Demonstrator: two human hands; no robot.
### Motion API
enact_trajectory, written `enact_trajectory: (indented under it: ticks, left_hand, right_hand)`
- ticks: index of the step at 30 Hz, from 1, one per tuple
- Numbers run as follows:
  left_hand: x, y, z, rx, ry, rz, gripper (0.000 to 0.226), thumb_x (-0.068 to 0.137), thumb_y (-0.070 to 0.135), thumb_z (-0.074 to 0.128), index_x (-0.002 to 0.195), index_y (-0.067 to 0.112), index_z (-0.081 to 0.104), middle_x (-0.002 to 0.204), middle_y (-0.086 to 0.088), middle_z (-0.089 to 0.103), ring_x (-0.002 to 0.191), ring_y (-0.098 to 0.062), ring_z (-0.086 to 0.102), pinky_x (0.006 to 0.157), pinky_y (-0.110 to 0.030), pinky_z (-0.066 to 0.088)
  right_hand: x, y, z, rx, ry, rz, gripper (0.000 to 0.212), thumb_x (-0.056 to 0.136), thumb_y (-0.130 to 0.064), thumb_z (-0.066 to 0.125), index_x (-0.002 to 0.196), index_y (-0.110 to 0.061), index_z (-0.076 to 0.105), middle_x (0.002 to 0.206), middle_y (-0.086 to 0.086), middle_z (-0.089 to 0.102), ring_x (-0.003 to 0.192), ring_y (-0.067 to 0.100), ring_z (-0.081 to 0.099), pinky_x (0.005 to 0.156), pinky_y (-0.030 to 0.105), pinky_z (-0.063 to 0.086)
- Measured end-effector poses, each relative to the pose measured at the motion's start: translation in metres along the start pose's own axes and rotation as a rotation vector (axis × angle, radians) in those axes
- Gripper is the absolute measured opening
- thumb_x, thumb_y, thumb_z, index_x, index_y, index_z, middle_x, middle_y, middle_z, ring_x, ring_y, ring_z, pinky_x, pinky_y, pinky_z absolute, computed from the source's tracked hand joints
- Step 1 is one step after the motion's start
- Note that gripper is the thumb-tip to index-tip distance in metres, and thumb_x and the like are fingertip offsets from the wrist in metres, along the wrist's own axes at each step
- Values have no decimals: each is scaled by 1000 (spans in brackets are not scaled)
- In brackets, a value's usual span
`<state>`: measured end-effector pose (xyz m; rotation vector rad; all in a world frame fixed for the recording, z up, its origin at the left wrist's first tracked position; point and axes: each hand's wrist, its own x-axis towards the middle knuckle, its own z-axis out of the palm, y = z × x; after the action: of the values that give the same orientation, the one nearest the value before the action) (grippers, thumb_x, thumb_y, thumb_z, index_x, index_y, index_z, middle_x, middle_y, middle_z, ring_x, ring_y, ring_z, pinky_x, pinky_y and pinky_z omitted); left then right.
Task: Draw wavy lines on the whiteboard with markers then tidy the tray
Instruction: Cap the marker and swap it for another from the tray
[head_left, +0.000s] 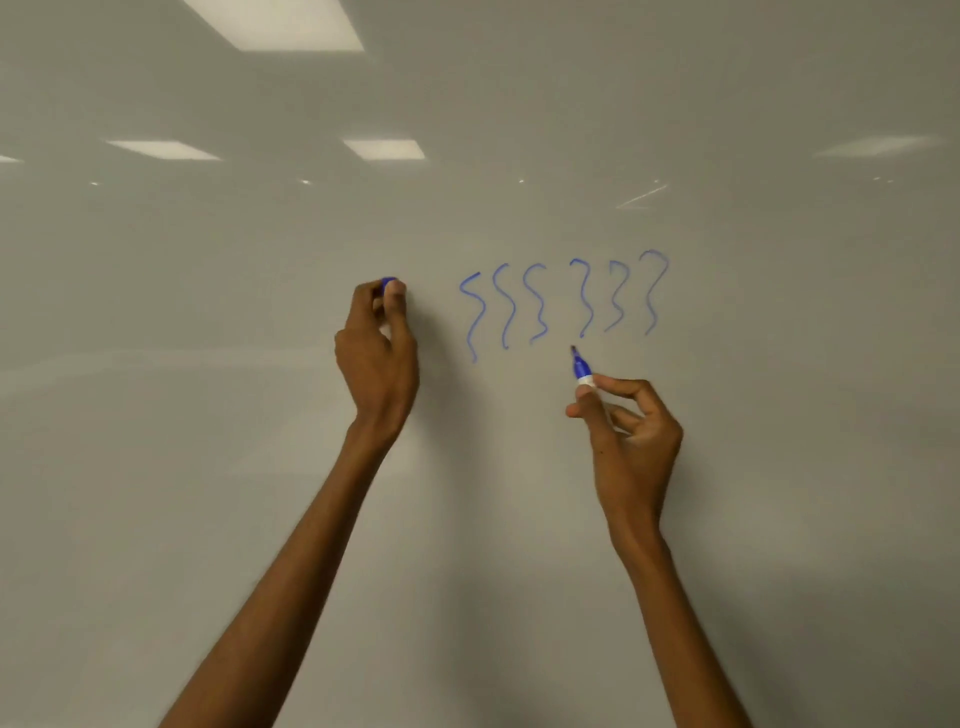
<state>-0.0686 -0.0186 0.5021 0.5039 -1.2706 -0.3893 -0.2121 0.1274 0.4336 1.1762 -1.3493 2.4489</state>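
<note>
Six blue wavy lines (563, 299) are seen side by side on the whiteboard (208, 467). The blue marker (581, 366) is pinched by the right hand (628, 436) between thumb and curled fingers, just below the lines. Its long axis is nearly upright and leans a little to the left, with the tip near the fourth line but apart from it. Whether the tip touches the board cannot be told. The blue cap (388, 285) is gripped in the curled fingers of the left hand (376, 353), well to the left of the tip and somewhat higher. If the marker is to be closed, tip and cap must be brought together sideways. The tray is not seen.
</note>
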Motion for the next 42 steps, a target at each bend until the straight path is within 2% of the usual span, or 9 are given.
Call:
enact_trajectory:
  ticks: [1,3,6,12,17,20,27,35,42]
  left_hand:
    - [-11,1,-6,-53,-31,-71,25,102,35,42,99,16,59,93,9,69,80,-5,65,72,-24,50]
    - [-36,-9,-18,-234,-109,-320,21,103,29,41,100,12,54,98,1,69,91,-11,70,77,-28,55]
    - [-73,-29,-42,-394,-264,-720,19,104,23,36,100,8,47,107,-10,72,99,-22,71,76,-37,59]
    - [-122,-61,-89,-396,-298,-994,29,104,26,35,107,6,55,107,-6,74,99,-23,71,67,-31,59]
    - [-148,-76,-110,-329,-237,-1068,31,103,28,41,110,7,63,106,-6,74,97,-23,71,72,-34,60]
    - [-161,-83,-117,-248,-210,-1057,27,101,27,47,104,9,67,100,-5,75,91,-21,72,67,-31,60]
    - [-189,-100,-138,-162,-253,-1048,19,94,23,61,95,8,73,85,-9,76,81,-21,74,67,-29,60]
    - [-217,-121,-161,-258,-199,-1252,20,87,13,69,95,-6,72,89,-25,72,81,-29,72,80,-31,60]
    - [-239,-139,-169,-286,-164,-1333,15,87,11,69,87,-3,72,82,-18,74,77,-25,73,76,-29,61]
  right_hand:
    - [-13,1,7,14,-74,32,7,89,-16,69,92,-11,65,70,9,72,42,1,48,45,15,33]
    - [-36,6,20,36,-205,101,6,89,-17,69,89,-13,65,69,7,72,39,2,42,43,16,31]
    - [-66,19,32,1,-376,185,7,88,-22,71,90,-17,67,69,2,73,50,5,61,49,14,40]
    - [-114,60,41,-122,-583,265,13,84,-25,73,95,-16,71,77,-1,74,66,9,69,54,13,47]
    - [-140,86,47,-203,-650,273,16,83,-31,73,94,-19,73,78,-7,74,73,8,70,62,14,54]
    - [-150,97,50,-229,-682,291,17,84,-30,73,96,-18,73,82,-6,74,75,10,71,65,15,55]
    - [-164,115,45,-316,-808,302,13,83,-30,74,94,-25,71,83,-9,73,73,8,70,64,17,56]
    - [-196,125,37,-362,-863,457,18,85,-30,73,97,-20,66,65,-4,70,50,-2,60,48,6,41]
    - [-217,142,35,-366,-861,586,22,85,-32,72,99,-16,68,66,-2,70,60,4,66,56,3,44]
